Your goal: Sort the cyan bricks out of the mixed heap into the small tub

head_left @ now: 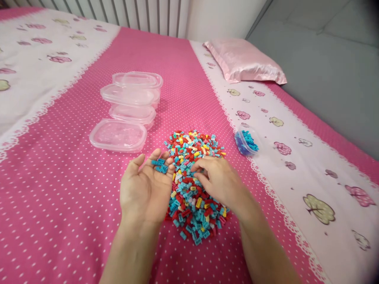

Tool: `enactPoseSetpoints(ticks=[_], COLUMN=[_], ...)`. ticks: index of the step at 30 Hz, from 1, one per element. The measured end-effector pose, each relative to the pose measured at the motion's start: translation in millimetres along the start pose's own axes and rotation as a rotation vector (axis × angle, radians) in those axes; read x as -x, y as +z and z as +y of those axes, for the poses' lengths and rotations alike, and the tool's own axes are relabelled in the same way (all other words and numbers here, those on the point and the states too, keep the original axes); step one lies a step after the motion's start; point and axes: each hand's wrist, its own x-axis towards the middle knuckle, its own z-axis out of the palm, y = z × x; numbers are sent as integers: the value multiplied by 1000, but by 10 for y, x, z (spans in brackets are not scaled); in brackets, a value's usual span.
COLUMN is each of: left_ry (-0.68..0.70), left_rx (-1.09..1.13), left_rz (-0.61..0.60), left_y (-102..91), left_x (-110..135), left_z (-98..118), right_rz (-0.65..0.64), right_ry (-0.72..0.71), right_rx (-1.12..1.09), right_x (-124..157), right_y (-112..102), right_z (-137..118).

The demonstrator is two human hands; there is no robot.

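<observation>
My left hand (146, 189) is palm up beside the pile, its fingers slightly curled under several blue toy building bricks (160, 165). Below and around my right hand (220, 179) spreads a heap of small toy bricks (189, 197) in light blue, red, yellow, white and pink. The right thumb and index finger are bent down over the middle of the heap, their tips a little apart. No brick shows between them. Right of the heap, a small clear tub (247, 141) leans to one side with blue bricks inside.
Several clear plastic containers (118, 136) stand in a row at the left behind my left hand. A pink satin pillow (244, 61) lies at the far right, near a grey wall (319, 75). The pink dotted bedspread (59, 205) lies under everything, and a slatted headboard (142, 15) rises at the back.
</observation>
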Motion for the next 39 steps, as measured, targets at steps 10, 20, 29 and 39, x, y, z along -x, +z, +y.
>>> enactPoseSetpoints(ticks=[10, 20, 29, 39], left_ry=[-172, -320, -477, -365], left_rx=[-69, -68, -162, -156], left_rz=[-61, -112, -180, -201], left_y=[75, 92, 96, 142], left_x=[131, 362, 571, 614], left_z=[-205, -540, -582, -480], right_rz=[322, 483, 436, 268], right_ry=[-74, 80, 120, -215], right_rx=[-295, -340, -283, -168], right_x=[119, 192, 157, 5], right_y=[-203, -287, -272, -85], right_z=[-91, -41, 37, 79])
